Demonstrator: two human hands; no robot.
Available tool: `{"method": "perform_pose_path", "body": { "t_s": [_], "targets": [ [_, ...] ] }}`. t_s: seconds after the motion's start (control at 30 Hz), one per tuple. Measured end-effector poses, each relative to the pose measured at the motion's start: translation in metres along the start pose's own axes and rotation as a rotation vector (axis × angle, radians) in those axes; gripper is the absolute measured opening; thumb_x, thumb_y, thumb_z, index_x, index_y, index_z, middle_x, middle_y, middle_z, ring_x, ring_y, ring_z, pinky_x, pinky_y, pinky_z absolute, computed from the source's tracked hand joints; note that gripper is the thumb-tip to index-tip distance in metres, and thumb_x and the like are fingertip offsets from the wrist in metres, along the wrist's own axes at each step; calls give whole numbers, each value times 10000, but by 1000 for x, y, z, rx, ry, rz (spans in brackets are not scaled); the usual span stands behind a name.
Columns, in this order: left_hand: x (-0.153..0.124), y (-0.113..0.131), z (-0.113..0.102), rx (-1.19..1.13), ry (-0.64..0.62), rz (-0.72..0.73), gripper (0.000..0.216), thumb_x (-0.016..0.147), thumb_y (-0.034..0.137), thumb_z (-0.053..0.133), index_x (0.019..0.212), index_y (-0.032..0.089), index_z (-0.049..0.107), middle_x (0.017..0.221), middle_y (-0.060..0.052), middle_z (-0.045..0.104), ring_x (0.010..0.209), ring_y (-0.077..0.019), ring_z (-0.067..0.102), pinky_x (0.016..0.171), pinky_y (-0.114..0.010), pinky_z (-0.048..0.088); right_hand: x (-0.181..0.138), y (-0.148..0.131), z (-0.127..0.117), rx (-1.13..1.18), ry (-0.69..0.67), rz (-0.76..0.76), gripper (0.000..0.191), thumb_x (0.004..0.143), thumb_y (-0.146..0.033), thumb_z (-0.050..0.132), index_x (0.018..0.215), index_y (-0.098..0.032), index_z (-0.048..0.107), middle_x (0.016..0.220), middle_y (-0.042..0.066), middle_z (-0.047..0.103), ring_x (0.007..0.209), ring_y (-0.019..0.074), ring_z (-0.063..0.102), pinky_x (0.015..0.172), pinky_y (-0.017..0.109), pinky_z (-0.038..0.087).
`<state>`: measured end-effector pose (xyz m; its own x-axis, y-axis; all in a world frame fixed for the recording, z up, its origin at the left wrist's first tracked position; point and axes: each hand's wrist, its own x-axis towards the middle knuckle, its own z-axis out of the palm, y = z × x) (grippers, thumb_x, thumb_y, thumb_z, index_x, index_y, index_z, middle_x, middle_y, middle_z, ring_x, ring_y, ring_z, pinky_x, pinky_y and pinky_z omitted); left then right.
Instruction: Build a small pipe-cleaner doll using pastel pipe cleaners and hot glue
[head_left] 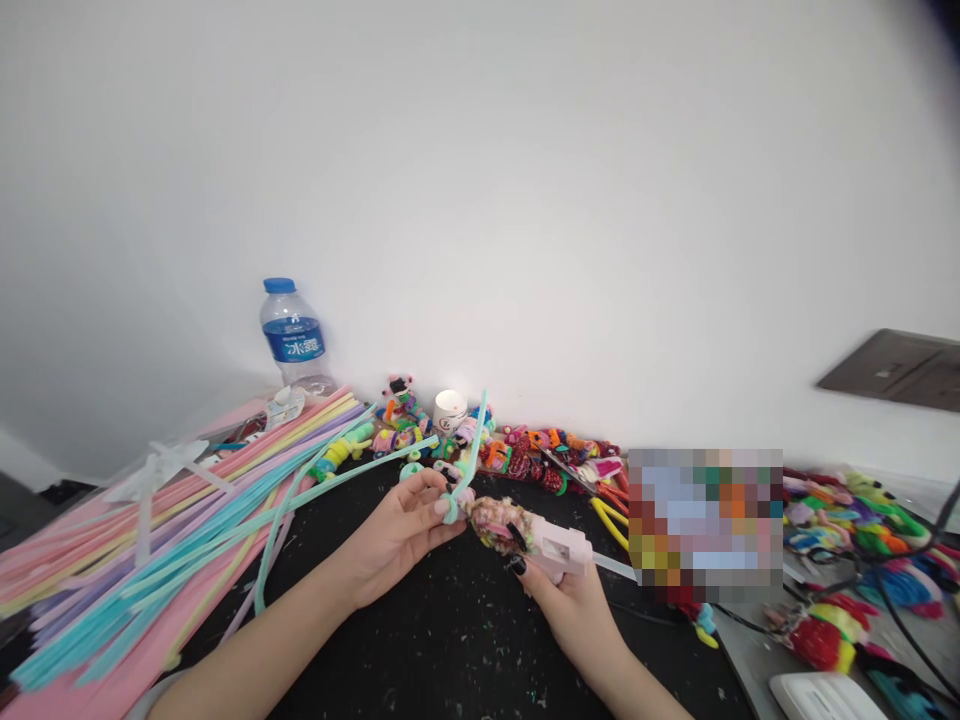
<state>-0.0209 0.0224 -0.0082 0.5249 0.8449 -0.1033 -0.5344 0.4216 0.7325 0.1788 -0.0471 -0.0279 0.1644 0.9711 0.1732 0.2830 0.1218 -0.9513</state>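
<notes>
Near the middle of the table, my left hand (409,530) is closed on a small pipe-cleaner figure (452,508) in mint green and pink. One mint pipe cleaner (477,440) sticks up from it. My right hand (574,615) grips a pale pink glue gun (559,548) by its handle. A bumpy pinkish-brown crust covers the gun's front part, and its nozzle end lies close to the figure; whether they touch I cannot tell. A translucent glue stick (615,568) runs out of the gun's back.
Bundled pastel pipe cleaners (187,530) spread over the left side. A water bottle (294,340) stands against the wall, beyond them. Several finished pipe-cleaner figures (517,455) and a paper cup (450,410) line the back. Scissors (611,515), black cables (885,580) and a white box (829,697) lie rightward. A pixelated patch hides part there.
</notes>
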Motion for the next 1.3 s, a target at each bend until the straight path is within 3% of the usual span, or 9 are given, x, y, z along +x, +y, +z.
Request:
{"method": "perform_pose_path", "body": {
  "t_s": [0.2, 0.7, 1.03, 1.3],
  "targets": [
    [-1, 0, 1, -43, 0, 7, 138, 748, 136, 671, 848, 186, 590, 858, -8, 656, 867, -144, 622, 887, -338, 462, -1, 3, 2, 49, -13, -11, 458, 702, -516, 641, 997, -165, 648, 928, 134, 670, 905, 279, 620, 889, 475, 445],
    [0, 0, 2, -84, 35, 7, 155, 753, 125, 665, 867, 196, 589, 884, -12, 673, 893, -153, 631, 880, -320, 471, -2, -3, 1, 25, -5, -49, 375, 705, -476, 661, 928, -176, 684, 832, 114, 685, 815, 270, 637, 780, 423, 514],
    [0, 0, 5, -83, 58, 16, 165, 733, 148, 684, 852, 192, 577, 866, -17, 669, 862, -150, 631, 871, -317, 473, -1, 4, 0, -13, -113, -54, 297, 773, -422, 603, 905, -160, 652, 872, 111, 662, 838, 249, 617, 847, 434, 470],
    [-1, 1, 8, -79, 55, 16, 163, 737, 166, 680, 851, 201, 569, 872, -20, 670, 863, -147, 633, 856, -297, 473, -1, -1, 0, -23, -71, -84, 278, 762, -423, 614, 866, -169, 661, 799, 89, 663, 785, 241, 621, 733, 373, 521]
  ]
}}
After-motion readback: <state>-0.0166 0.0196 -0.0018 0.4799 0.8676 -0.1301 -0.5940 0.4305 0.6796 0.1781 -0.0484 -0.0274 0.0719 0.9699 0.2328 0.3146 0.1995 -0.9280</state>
